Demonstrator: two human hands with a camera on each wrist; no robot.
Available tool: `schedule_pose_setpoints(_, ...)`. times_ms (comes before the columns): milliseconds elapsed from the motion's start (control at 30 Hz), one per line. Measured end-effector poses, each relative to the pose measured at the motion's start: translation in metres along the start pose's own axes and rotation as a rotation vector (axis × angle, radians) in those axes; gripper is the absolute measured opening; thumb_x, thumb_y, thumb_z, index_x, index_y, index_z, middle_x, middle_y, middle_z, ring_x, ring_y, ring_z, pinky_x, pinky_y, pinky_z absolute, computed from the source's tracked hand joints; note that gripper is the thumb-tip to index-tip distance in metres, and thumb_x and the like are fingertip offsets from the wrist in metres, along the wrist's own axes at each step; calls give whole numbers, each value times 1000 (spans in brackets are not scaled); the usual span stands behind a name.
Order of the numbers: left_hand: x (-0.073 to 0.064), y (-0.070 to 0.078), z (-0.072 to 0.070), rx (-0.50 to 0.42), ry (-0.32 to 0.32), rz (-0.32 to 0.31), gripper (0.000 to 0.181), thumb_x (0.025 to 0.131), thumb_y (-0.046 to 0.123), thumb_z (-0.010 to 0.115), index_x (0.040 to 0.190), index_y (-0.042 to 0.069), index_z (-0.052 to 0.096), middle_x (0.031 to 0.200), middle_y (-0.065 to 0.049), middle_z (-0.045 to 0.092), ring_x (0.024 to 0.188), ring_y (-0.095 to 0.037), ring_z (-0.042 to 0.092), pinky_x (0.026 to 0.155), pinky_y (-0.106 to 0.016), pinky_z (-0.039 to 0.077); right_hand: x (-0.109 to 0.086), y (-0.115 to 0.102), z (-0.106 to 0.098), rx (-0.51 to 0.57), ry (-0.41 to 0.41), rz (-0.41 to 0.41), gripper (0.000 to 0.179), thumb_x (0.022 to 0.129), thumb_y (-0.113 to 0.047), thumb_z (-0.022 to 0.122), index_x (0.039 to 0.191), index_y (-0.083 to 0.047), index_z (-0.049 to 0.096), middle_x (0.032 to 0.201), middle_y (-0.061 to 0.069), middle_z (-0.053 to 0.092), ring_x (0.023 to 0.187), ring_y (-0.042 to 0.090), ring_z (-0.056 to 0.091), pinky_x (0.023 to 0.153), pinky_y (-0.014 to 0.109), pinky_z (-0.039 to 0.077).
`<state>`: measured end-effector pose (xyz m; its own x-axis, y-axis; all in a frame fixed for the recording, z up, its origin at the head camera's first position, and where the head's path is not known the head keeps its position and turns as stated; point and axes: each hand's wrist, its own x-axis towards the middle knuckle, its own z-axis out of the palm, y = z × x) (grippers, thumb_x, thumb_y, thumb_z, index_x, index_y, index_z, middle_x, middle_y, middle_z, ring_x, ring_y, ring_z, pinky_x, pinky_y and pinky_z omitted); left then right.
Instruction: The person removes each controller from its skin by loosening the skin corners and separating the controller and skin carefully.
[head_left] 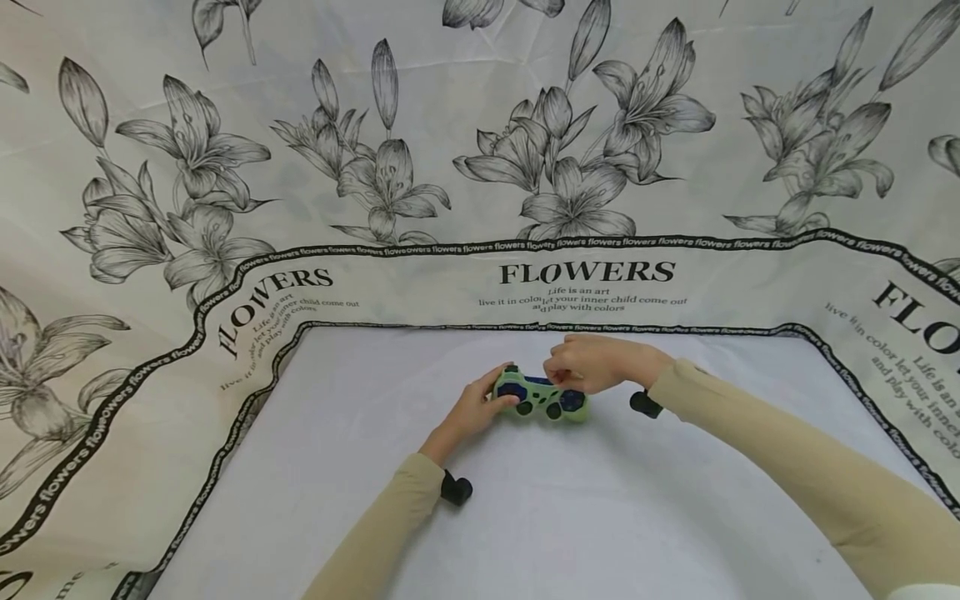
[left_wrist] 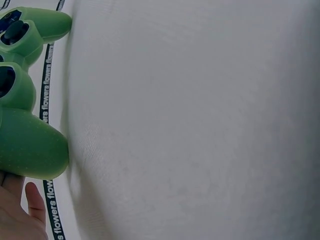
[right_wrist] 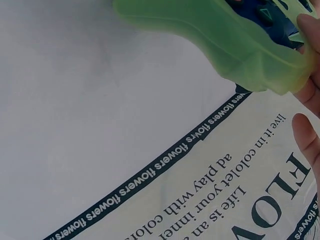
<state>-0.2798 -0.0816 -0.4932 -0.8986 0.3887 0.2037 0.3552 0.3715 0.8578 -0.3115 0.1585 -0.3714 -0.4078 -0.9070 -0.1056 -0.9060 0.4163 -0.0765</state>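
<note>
A dark blue game controller (head_left: pixel 539 399) in a pale green silicone cover (right_wrist: pixel 175 17) is held up near the far middle of the table. My left hand (head_left: pixel 476 407) grips its left side, thumb over the front. At the upper right, my right hand (head_left: pixel 592 362) has its fingers curled and pinches the cover's edge. The right wrist view shows that edge pulled away from the blue face, with fingertips (right_wrist: pixel 307 30) on it. In the left wrist view, the controller's rounded green grips (left_wrist: pixel 32 145) appear at the left edge, above part of my left hand (left_wrist: pixel 20 215).
A white cloth (head_left: pixel 360 467) covers the table. Behind and at both sides hangs a curtain (head_left: pixel 420 287) with black floral drawings and "FLOWERS" lettering. Small black devices (head_left: pixel 456 488) sit at both wrists.
</note>
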Motion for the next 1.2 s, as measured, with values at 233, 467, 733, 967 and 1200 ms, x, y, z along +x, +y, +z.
schedule_pose_setpoints(233,0,-1,0,13,-1,10,64,92,35,62,147,10,39,130,-14,59,114,-21,56,102,-43,45,-6,3,5,-11,73,-48,13,89,-17,69,83,-21,58,76,-12,52,70,4,44,70,26,38)
schedule_pose_setpoints(467,2,1,0,-12,-11,-40,62,91,26,64,146,12,40,133,-11,58,121,-24,56,102,-41,45,-9,4,4,-6,52,7,9,90,-19,68,86,-23,61,78,-14,52,71,3,44,75,29,41)
schedule_pose_setpoints(733,-2,7,-2,-50,-28,-16,57,92,22,64,143,11,43,124,-13,63,112,-23,59,96,-41,47,-14,7,9,43,94,28,11,90,-20,67,85,-24,59,78,-15,53,76,13,53,79,32,42)
schedule_pose_setpoints(967,-1,-3,0,-19,-18,-14,55,89,25,66,140,14,47,116,-6,66,94,-11,58,82,-26,47,-14,11,13,66,104,53,15,89,-21,68,81,-27,56,79,-17,54,78,6,50,78,31,43)
schedule_pose_setpoints(1200,0,-5,-1,-16,-30,5,54,90,27,65,139,13,46,116,-8,67,91,-10,60,77,-23,48,-15,15,15,88,132,55,16,87,-20,68,80,-27,56,78,-18,56,77,5,51,78,31,42)
